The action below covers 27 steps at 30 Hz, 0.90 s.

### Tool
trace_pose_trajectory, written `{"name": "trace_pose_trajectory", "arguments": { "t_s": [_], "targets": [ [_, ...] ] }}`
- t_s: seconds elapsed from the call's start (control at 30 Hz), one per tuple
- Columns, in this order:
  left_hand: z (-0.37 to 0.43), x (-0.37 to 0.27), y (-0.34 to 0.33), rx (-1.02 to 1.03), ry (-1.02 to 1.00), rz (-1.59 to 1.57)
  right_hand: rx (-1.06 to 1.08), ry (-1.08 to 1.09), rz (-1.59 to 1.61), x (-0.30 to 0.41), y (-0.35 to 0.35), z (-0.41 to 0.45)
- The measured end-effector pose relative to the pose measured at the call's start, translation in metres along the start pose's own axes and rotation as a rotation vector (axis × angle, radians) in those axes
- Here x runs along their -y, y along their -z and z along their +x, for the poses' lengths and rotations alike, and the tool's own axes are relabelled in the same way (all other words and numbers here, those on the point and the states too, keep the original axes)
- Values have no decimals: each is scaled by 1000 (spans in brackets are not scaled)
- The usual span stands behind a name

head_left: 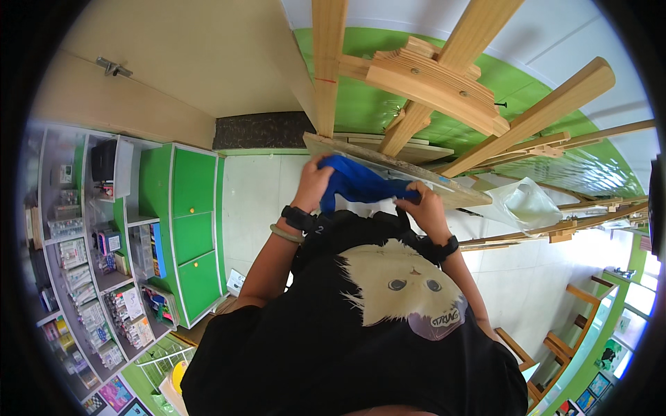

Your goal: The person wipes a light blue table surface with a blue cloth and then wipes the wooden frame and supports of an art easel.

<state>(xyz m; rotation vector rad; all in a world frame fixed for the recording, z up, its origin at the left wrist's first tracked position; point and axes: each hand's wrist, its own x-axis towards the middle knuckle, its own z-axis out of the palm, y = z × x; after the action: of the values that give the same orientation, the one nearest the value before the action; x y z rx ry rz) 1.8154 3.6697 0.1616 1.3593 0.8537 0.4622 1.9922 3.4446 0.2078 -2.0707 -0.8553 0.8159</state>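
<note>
A blue cloth [359, 179] is stretched between my two hands in front of my body. My left hand [315, 182] grips its upper left end, with the fingers curled over the fabric. At the cloth's right end, my right hand [424, 203] pinches the edge between thumb and fingers. Just beyond the cloth lies the edge of a wooden board [458, 192], set against a wooden easel [432, 88]. Whether the cloth touches the board I cannot tell. Each wrist wears a black band.
More wooden easels lean along the right, near a translucent plastic bag [528, 205]. Green cabinets [195, 182] and shelves filled with art supplies [93, 249] stand on the left. Wooden frames or stools [564, 343] are at the lower right.
</note>
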Motion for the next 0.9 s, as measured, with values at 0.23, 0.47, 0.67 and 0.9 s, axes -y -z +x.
{"name": "trace_pose_trajectory", "arguments": {
  "t_s": [0.23, 0.47, 0.67, 0.9],
  "targets": [
    [49, -4, 32, -271, 6, -253, -270, 393, -83, 26, -74, 72],
    [62, 57, -10, -182, -453, 468, -266, 381, -486, 3, -119, 81],
    [29, 54, -60, -89, -428, 627, -267, 274, -703, -42, -97, 51],
    [-1, 61, -115, 4, -393, 769, -337, 296, -651, -84, -47, 21]
  ]
}}
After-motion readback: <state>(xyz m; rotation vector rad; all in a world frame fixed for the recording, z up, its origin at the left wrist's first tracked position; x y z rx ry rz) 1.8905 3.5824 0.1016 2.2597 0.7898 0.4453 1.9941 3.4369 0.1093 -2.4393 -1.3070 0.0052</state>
